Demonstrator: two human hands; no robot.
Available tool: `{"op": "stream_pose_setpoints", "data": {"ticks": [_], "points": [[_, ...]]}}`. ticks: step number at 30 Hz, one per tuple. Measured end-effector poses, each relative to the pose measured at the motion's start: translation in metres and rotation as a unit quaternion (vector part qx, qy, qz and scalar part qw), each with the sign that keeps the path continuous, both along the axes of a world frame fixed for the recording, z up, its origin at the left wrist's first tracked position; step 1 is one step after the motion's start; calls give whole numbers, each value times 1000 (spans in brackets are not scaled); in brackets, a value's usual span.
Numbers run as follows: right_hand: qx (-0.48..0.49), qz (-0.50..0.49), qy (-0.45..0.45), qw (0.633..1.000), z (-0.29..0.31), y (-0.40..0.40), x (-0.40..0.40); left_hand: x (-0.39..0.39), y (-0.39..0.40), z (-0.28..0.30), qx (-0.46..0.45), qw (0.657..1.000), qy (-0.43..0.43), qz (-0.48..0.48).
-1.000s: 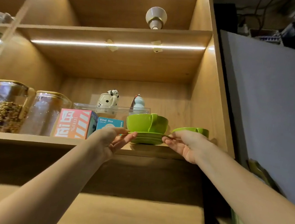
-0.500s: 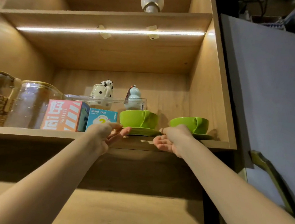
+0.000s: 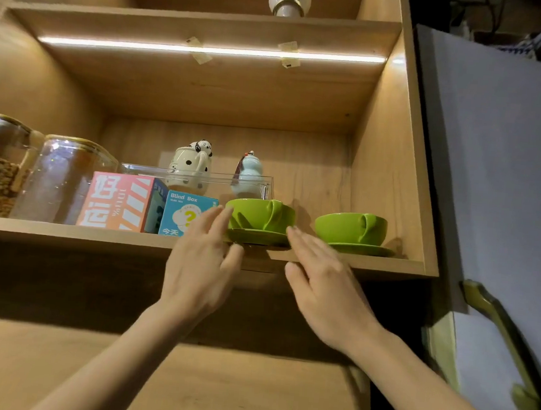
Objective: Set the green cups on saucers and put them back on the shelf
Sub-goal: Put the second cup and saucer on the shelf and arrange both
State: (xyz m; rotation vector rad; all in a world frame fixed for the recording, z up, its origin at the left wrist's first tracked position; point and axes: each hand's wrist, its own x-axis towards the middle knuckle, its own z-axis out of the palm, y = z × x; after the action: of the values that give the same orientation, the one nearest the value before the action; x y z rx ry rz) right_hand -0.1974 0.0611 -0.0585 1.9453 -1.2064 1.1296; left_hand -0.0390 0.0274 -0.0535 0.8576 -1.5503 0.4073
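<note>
Two green cups stand on green saucers on the wooden shelf [image 3: 372, 262]. The left cup [image 3: 261, 214] rests on its saucer [image 3: 256, 237] near the shelf's front edge. The right cup [image 3: 350, 228] sits on its saucer [image 3: 361, 249] close to the cabinet's right wall. My left hand [image 3: 203, 264] is open just left of the left saucer, fingers spread, fingertips near the cup. My right hand [image 3: 322, 274] is open just right of that saucer, holding nothing.
Left of the cups stand a blue "Blind Box" carton [image 3: 185, 215], a pink box [image 3: 119, 201] and two glass jars [image 3: 62, 180]. Behind is a clear tray [image 3: 199, 177] with a spotted ceramic pot and a pale blue gourd bottle. A grey door [image 3: 500, 179] stands right.
Both hands have let go of the left saucer and drawn back from it, fingers now spread. The cup and saucer stay on the shelf.
</note>
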Motion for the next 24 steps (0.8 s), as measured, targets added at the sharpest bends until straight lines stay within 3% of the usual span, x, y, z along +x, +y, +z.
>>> {"op": "stream_pose_setpoints", "data": {"ticks": [2,7,15,20,24], "points": [[14,-39,40,998,-3,-8,2,-2,-11,-7,10,998,-50,31],[17,-62,32,997,5,-15,2,-6,-23,-12,18,993,-88,82],[2,-79,35,996,7,-17,3,-8,-31,-15,-1,990,-93,108],[-14,-46,39,998,5,-11,5,-5,-33,-11,0,998,-45,51],[-40,-15,127,991,-4,-10,17,4,-35,-11,24,997,-36,67]]}}
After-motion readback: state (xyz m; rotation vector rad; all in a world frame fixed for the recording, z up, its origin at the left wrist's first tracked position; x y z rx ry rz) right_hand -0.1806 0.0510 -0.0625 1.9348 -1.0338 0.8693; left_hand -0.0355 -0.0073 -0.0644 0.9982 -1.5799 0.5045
